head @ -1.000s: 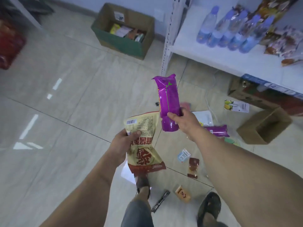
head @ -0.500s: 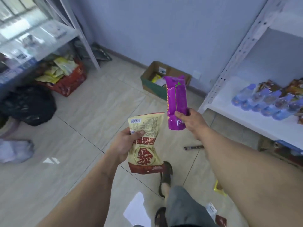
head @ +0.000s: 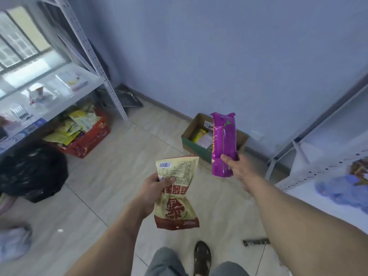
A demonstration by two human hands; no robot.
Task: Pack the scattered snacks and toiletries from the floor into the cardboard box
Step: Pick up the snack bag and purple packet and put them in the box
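Note:
My left hand (head: 154,190) grips a yellow and red snack bag (head: 176,193) by its upper part, barcode side up. My right hand (head: 240,170) holds a long purple packet (head: 224,144) upright by its lower end. Beyond both, the open cardboard box (head: 192,145) with a green side stands on the floor against the blue wall, with a few packets inside. The purple packet hides the box's middle.
A red basket (head: 89,142) of yellow packets sits under the left metal shelf (head: 49,90). A black bag (head: 29,172) lies at left. A white shelf (head: 322,198) with blue bottles stands at right. A dark strip (head: 255,242) lies on the tiles near my sandalled foot (head: 202,255).
The view has swung up and away from the scattered items; the cardboard box has come closer. Both hands keep their packets, held out towards the box.

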